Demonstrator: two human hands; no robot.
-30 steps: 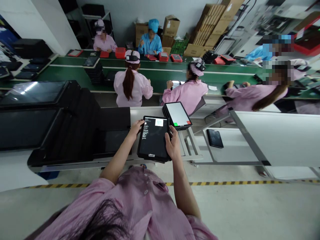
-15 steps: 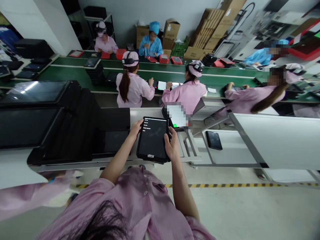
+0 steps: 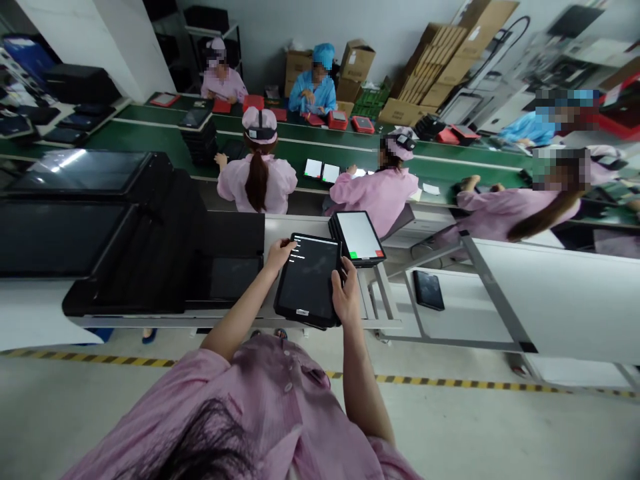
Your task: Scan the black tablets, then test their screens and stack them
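A black tablet (image 3: 309, 283) is in front of me, its dark screen showing a short white text menu at the top. My right hand (image 3: 347, 293) is closed round its right edge, thumb on the front. At the upper left corner, my left hand (image 3: 281, 255) is closed at the edge with one digit laid over the menu text; its other fingers are partly hidden. A dark edge shows beneath the tablet, but I cannot tell what it is. Just beyond, to the right, a tablet with a white lit screen (image 3: 359, 235) lies on top of a stack.
Large black screen units (image 3: 65, 233) stand on the left of the cart. A lone tablet (image 3: 429, 290) lies on a white shelf at right. Co-workers sit along the green bench (image 3: 200, 180), where stacked tablets (image 3: 199, 137) stand. Cardboard boxes (image 3: 425, 67) lean behind.
My left digit has moved from the tablet's edge onto the menu text. The nearest co-worker at left has turned and reached left. A person at the lower left has left view.
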